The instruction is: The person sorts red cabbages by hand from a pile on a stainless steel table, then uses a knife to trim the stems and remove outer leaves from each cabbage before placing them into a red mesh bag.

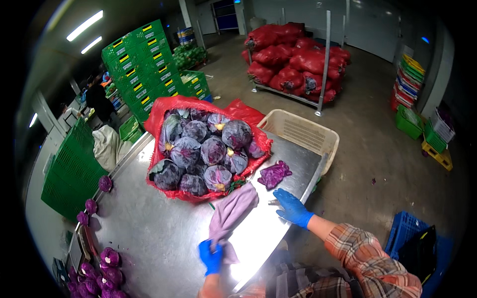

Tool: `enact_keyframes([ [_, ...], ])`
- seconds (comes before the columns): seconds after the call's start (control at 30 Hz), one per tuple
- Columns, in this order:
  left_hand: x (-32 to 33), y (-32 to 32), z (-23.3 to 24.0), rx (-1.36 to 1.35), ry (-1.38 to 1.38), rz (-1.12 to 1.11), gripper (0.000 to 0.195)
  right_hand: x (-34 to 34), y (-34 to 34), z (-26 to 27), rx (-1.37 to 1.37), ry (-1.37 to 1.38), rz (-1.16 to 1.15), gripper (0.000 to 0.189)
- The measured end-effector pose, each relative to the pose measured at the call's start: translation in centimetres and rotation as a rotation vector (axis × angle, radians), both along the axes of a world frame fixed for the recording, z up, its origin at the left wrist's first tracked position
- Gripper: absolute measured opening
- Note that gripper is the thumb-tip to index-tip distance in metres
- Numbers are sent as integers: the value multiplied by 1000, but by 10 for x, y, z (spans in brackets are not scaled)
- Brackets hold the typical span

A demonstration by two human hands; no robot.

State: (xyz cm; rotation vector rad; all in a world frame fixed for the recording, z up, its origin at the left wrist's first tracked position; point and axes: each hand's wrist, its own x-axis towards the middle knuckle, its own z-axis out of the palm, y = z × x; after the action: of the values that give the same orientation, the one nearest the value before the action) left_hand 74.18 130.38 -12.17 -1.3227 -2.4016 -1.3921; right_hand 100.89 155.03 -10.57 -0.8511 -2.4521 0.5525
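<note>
My left hand (211,257), in a blue glove, grips the lower end of a lilac cloth (233,210) on the stainless steel table (149,219). The cloth's upper end lies beside a red mesh sack (158,119), opened wide and full of red cabbages (213,149) with dark outer leaves. My right hand (292,206), also gloved in blue, is at the table's right edge with thumb and fingers spread. A small metal object (274,202) shows beside its fingers; whether the hand grips it is unclear. Loose purple cabbage leaves (274,175) lie above this hand.
Trimmed red cabbages (108,277) are grouped at the table's lower left, with several (105,183) along the left edge. A beige plastic basket (298,128) stands at the far right corner. Stacked green crates (141,70) and a rack of red sacks (294,59) stand beyond.
</note>
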Motion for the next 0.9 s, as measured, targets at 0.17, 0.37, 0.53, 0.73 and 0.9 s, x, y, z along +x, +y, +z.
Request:
enact_keyframes([
  [0.17, -105, -171, -22, 179, -532, 622, 44, -20, 83, -24, 88, -207, 263, 60],
  [0.37, -89, -283, 52, -4, 92, 1394, 20, -35, 111, -16, -80, -337, 493, 29],
  [0.53, -124, -193, 92, 185, 420, 1504, 53, -9, 148, -21, -806, -48, 491, 30],
  [0.73, -60, 187, 146, 273, 98, 365, 60, -2, 201, 18, -1518, -136, 366, 28],
  [0.9, -40, 410, 149, 168, 201, 128, 53, -8, 235, -10, -1670, -192, 468, 39],
])
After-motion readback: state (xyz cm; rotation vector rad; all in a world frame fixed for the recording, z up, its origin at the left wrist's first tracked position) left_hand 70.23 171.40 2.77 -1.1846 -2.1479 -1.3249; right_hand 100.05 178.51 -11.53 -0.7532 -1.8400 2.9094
